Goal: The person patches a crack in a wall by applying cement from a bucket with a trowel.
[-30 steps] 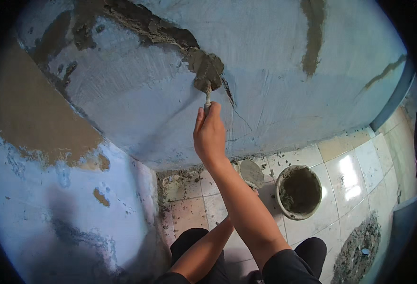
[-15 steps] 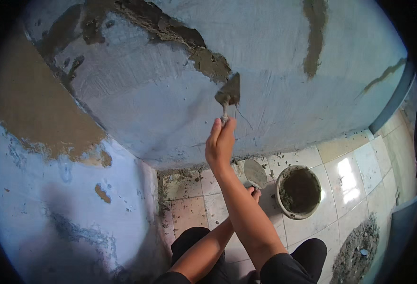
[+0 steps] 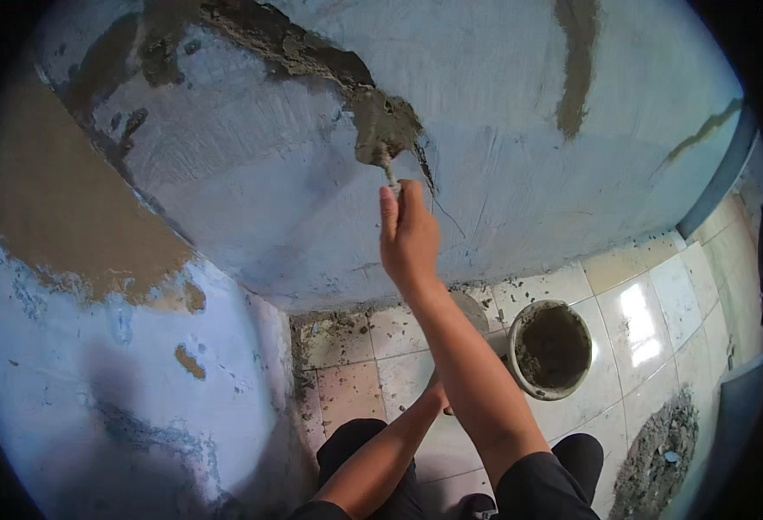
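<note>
My right hand is closed around the handle of a trowel. The trowel's blade lies against the wall at the lower end of a jagged strip of wet mortar, and mortar covers much of it. A thin dark crack runs down from there. My left hand is low over the floor, mostly behind my right forearm, so its fingers are hidden. Just beyond that forearm part of a round grey thing shows; whether my left hand touches it cannot be seen.
A round bucket with mortar inside stands on the tiled floor at right. Rubble is heaped farther right. Mortar crumbs lie along the wall's foot. The left wall bears a broad brown mortar patch.
My right hand has moved up and slightly left, bringing the trowel blade onto the mortar strip. My left hand has drawn back toward me, and its fingers have gone behind my right forearm.
</note>
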Demonstrator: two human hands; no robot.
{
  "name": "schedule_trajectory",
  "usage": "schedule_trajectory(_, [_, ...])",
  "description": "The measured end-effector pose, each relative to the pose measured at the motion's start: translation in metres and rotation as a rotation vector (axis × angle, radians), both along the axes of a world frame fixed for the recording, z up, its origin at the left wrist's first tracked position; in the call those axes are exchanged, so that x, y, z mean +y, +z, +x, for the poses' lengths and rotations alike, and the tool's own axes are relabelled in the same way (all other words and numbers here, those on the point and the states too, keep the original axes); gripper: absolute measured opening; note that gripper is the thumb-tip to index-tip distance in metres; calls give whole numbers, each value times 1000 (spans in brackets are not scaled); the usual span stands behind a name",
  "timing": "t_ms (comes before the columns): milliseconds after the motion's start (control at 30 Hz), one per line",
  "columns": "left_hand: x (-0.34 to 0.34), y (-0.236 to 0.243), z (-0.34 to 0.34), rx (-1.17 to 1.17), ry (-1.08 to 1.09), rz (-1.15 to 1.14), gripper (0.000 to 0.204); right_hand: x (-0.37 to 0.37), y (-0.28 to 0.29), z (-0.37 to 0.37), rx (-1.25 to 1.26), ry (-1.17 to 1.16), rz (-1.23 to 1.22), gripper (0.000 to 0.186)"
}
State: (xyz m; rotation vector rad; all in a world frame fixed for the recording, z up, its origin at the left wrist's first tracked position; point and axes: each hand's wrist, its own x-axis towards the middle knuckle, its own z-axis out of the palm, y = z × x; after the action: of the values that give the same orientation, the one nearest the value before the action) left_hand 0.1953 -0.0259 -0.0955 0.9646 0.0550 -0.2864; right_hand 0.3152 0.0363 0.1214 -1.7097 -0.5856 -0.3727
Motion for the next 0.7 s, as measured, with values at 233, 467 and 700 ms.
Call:
schedule_trajectory(233, [-40, 41, 7, 275, 197, 532, 37, -26, 6, 36, -92, -5, -76, 33])
schedule_trajectory(467, [-33, 25, 2, 219, 291, 537, 37, -24, -1, 42, -217, -89, -244, 33])
schedule_trajectory(700, [-33, 57, 1, 357, 286, 576, 33, -60, -64, 26, -46, -118, -228, 28])
